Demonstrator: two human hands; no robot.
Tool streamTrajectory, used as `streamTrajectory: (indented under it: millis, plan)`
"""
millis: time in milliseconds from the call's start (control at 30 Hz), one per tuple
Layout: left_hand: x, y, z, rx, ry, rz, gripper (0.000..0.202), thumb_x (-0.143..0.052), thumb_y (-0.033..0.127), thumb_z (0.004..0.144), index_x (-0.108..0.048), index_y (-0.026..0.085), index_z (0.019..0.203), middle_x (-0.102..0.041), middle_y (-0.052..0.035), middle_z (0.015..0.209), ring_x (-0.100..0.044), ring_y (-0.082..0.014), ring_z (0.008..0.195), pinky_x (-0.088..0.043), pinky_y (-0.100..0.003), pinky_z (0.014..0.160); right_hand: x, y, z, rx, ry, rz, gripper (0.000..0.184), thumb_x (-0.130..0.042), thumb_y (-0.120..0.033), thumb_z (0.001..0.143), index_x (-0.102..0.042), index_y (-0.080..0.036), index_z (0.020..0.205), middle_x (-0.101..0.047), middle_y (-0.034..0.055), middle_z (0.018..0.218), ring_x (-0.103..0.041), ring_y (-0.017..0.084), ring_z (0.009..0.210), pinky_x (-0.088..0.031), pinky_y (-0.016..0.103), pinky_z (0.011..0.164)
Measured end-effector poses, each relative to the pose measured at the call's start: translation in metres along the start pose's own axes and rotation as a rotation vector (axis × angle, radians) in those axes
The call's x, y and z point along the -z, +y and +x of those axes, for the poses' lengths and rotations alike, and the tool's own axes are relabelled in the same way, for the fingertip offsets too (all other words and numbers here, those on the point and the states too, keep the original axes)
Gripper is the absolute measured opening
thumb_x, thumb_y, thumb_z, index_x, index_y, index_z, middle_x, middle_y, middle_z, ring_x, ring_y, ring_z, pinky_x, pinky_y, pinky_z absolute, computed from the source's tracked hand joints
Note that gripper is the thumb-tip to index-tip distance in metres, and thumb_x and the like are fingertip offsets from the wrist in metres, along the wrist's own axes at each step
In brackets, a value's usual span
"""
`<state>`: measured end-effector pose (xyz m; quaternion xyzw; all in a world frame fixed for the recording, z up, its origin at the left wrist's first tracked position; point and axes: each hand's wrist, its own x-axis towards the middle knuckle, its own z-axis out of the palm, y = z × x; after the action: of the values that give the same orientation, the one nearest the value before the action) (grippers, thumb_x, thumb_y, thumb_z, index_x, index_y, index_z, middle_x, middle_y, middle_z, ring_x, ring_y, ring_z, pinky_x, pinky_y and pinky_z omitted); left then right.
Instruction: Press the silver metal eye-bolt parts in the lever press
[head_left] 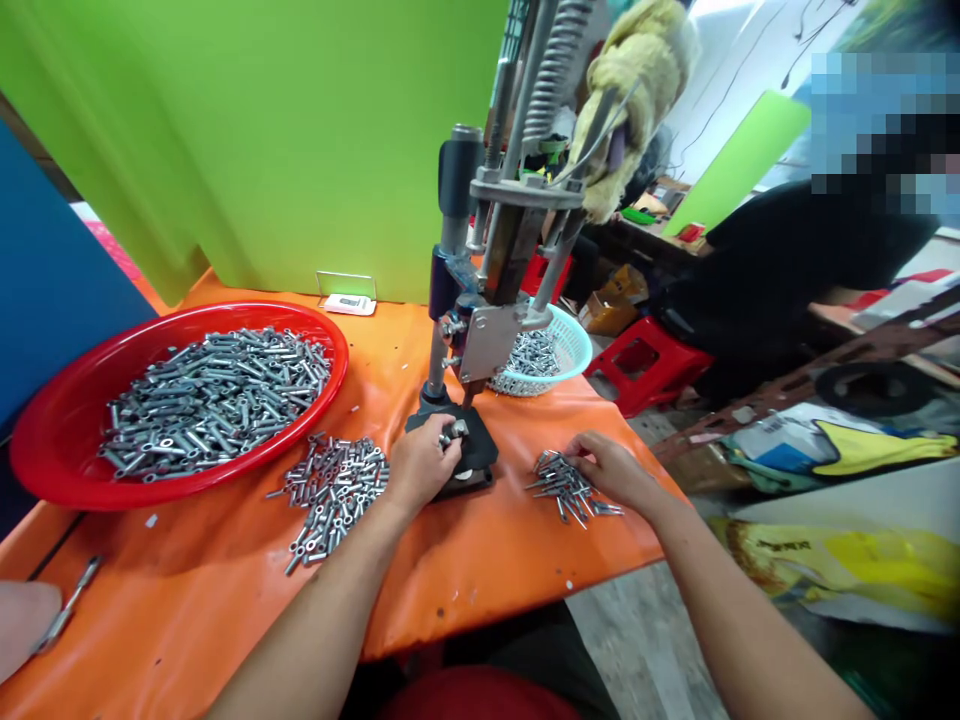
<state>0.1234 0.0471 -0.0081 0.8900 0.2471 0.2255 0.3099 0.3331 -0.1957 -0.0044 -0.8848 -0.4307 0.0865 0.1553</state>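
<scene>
My left hand (426, 458) is closed at the black base plate (478, 443) of a bench press (491, 340), its fingers around a small metal piece (458, 429) below the press's tip. Part of that piece is hidden by the fingers. On the right, my right hand (609, 468) reaches into a small pile of thin metal pins (562, 485). Its thumb and fingertips are pinched together at the pile's edge; what they grip is too small to make out. A heap of short metal tubes (341, 495) lies left of my left hand.
A wide red basin (45, 455) full of metal tubes stands at the left. Behind the press is a light-blue basket (576, 350) of metal parts. An orange cover (465, 590) lies over the table. A person in dark clothes (795, 250) sits at the right near a red stool (649, 362).
</scene>
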Motion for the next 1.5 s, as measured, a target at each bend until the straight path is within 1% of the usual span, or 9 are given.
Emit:
streamTrajectory:
  millis: [133,233,433,533,667,733,900,1133,1500]
  plan:
    - [-0.001,-0.002,-0.002,-0.020,0.049,-0.063,0.033,-0.058,0.031,0.080,-0.060,0.025,0.112,-0.068,-0.0053,0.085,-0.062,-0.0213,0.076,-0.044,-0.029,0.069,0.003,-0.016,-0.006,-0.012,0.048,0.047,0.013,-0.047,-0.026,0.083,-0.056,-0.016,0.081,-0.060,0.0020,0.075,-0.053,0.012,0.067,-0.041,0.025,0.063]
    - [-0.001,-0.002,-0.007,-0.171,0.114,-0.200,0.032,-0.059,0.028,0.080,-0.062,0.025,0.112,-0.069,-0.0077,0.090,-0.063,-0.0222,0.081,-0.046,-0.031,0.076,0.005,-0.044,-0.008,0.062,0.145,0.173,0.014,-0.048,-0.028,0.085,-0.056,-0.016,0.085,-0.059,0.0015,0.076,-0.054,0.011,0.068,-0.042,0.024,0.064]
    - [-0.001,0.004,-0.012,-0.421,-0.048,-0.258,0.020,-0.057,0.027,0.082,-0.069,0.023,0.098,-0.072,-0.0067,0.090,-0.066,-0.0196,0.081,-0.048,-0.030,0.076,0.006,-0.120,-0.002,0.350,0.149,0.348,0.011,-0.055,-0.027,0.085,-0.059,-0.017,0.085,-0.059,0.0020,0.082,-0.054,0.009,0.071,-0.044,0.020,0.065]
    - [-0.001,0.005,-0.011,-0.392,-0.066,-0.272,0.018,-0.053,0.029,0.085,-0.069,0.020,0.084,-0.070,-0.0041,0.076,-0.064,-0.0155,0.071,-0.046,-0.025,0.067,-0.003,-0.139,0.006,0.383,0.141,0.521,0.013,-0.058,-0.029,0.083,-0.060,-0.019,0.091,-0.059,0.0022,0.084,-0.056,0.009,0.074,-0.045,0.020,0.069]
    - [-0.003,0.005,-0.010,-0.240,-0.030,-0.380,0.018,-0.054,0.031,0.086,-0.067,0.019,0.081,-0.068,-0.0014,0.073,-0.061,-0.0126,0.067,-0.044,-0.023,0.064,-0.024,-0.146,0.023,0.184,0.126,0.914,0.026,-0.062,-0.041,0.080,-0.058,-0.017,0.090,-0.060,0.0024,0.080,-0.057,0.011,0.074,-0.048,0.022,0.068]
    - [-0.007,0.004,-0.008,-0.127,0.040,-0.387,0.014,-0.058,0.032,0.083,-0.066,0.020,0.086,-0.069,-0.0008,0.079,-0.062,-0.0133,0.072,-0.045,-0.024,0.068,-0.030,-0.146,0.032,0.137,0.135,0.963,0.028,-0.062,-0.044,0.079,-0.058,-0.016,0.083,-0.060,0.0022,0.077,-0.056,0.011,0.072,-0.047,0.022,0.067]
    - [-0.013,0.002,-0.001,0.094,0.177,-0.329,0.017,-0.065,0.032,0.078,-0.064,0.020,0.090,-0.067,0.0013,0.080,-0.060,-0.0128,0.072,-0.045,-0.024,0.068,-0.026,-0.147,0.048,0.222,0.259,0.790,0.025,-0.060,-0.041,0.081,-0.059,-0.016,0.082,-0.061,0.0029,0.080,-0.055,0.011,0.073,-0.045,0.022,0.067]
    - [-0.012,0.002,-0.001,0.083,0.145,-0.324,0.014,-0.061,0.034,0.081,-0.064,0.021,0.088,-0.068,0.0022,0.079,-0.060,-0.0115,0.071,-0.044,-0.022,0.067,-0.014,-0.152,0.054,0.389,0.274,0.547,0.020,-0.058,-0.034,0.084,-0.059,-0.015,0.080,-0.058,0.0024,0.075,-0.050,0.010,0.068,-0.040,0.021,0.062]
    - [-0.013,0.002,-0.001,0.103,0.129,-0.274,0.014,-0.061,0.035,0.081,-0.066,0.023,0.088,-0.069,0.0019,0.080,-0.062,-0.0136,0.075,-0.045,-0.024,0.070,0.008,-0.158,0.065,0.552,0.165,0.260,0.019,-0.057,-0.030,0.085,-0.059,-0.015,0.073,-0.056,0.0033,0.071,-0.050,0.010,0.066,-0.038,0.023,0.061]
